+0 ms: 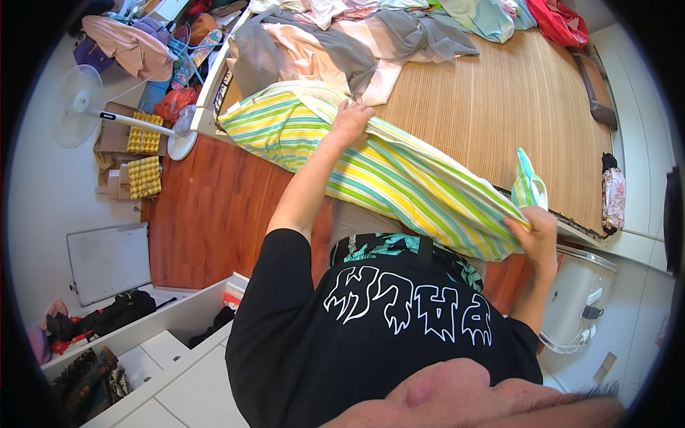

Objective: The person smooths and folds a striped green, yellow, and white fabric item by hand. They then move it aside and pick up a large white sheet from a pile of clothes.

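A striped cloth (pixel 396 187) in green, yellow, teal and white stretches diagonally in front of me, along the near edge of a bed. At its upper edge, my left hand (pixel 350 124) grips a pale, bunched part. My right hand (pixel 535 235) pinches the lower right end between thumb and fingers. Beyond that hand, a small striped corner (pixel 527 182) sticks up over the bed edge. The left end of the cloth rests on the bed's corner, and its lower part hangs close to my waist.
A bamboo mat (pixel 497 96) covers the bed. Grey and peach fabric (pixel 321 53) lies on its far left, with a red bundle (pixel 559 24) at the far right. A white fan (pixel 182 143) stands left on the wood floor (pixel 214 214). Behind my left arm is an open drawer (pixel 155 315).
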`<state>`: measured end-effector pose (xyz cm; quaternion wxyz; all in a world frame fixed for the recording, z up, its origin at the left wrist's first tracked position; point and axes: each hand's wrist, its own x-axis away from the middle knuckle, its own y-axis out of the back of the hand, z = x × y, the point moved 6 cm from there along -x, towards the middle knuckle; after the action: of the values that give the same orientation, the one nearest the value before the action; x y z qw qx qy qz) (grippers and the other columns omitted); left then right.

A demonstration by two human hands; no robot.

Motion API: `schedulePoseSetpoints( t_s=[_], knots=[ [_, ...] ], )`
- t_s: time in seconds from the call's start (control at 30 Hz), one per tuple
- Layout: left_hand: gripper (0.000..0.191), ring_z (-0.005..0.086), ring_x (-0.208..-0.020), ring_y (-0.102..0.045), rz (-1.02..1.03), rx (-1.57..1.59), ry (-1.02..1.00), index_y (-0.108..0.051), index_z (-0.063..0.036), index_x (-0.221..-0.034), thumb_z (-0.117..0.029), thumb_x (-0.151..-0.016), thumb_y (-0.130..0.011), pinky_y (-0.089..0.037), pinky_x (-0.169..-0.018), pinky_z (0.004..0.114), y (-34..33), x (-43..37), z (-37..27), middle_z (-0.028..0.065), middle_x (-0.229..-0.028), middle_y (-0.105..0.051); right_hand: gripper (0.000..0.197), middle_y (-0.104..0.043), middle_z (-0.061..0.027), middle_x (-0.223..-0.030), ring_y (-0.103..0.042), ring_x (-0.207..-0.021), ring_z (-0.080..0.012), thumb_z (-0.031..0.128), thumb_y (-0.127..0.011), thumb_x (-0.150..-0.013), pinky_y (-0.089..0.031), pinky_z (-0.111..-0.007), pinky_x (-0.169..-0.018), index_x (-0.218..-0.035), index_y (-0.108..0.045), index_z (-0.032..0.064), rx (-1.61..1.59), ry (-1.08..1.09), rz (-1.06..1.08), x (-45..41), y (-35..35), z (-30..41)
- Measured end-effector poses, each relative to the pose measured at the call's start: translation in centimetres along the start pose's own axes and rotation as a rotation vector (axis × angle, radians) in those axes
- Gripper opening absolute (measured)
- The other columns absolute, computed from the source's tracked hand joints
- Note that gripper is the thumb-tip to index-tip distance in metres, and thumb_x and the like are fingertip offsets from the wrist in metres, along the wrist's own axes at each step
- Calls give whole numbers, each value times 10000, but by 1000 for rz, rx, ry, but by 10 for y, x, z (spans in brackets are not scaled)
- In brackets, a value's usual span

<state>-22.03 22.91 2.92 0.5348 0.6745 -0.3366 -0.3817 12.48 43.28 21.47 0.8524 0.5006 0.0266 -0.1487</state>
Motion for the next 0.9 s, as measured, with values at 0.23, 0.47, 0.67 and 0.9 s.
schedulePoseSetpoints(
  t_s=[0.23,0.47,0.67,0.9],
  knots=[
    [365,286,-965,-592,-215,70,-49,-555,-105,-1017,-153,-686,-701,-400,-939,456,76,17,13,120,-934,-624,144,-571,-45,-619,-475,-536,-97,159,-657,-846,-390,-258,-502,-789,-641,28,145,-129,-493,15,97,-60],
    [139,401,-730,-604,-82,834,-56,-590,-20,-837,-145,-781,-611,-476,-630,443,183,66,-82,220,-736,-606,377,-676,-13,-794,-629,-703,-182,461,-459,-943,-484,-316,-654,-927,-686,161,610,-427,-840,-12,205,-156],
    [366,425,-654,-591,78,949,-296,-593,8,-706,-338,-822,-621,-471,-616,467,239,41,-177,245,-652,-575,402,-681,9,-929,-645,-852,-194,500,-410,-940,-492,-312,-714,-1016,-675,207,973,-497,-582,-53,272,-245],
    [375,427,-729,-614,-51,790,-58,-647,11,-770,-359,-816,-608,-493,-680,493,125,-57,-213,251,-736,-623,391,-618,-116,-1140,-562,-1076,-234,302,-393,-979,-408,-335,-935,-1187,-587,35,-224,-219,-268,-132,48,-140]
  ],
)
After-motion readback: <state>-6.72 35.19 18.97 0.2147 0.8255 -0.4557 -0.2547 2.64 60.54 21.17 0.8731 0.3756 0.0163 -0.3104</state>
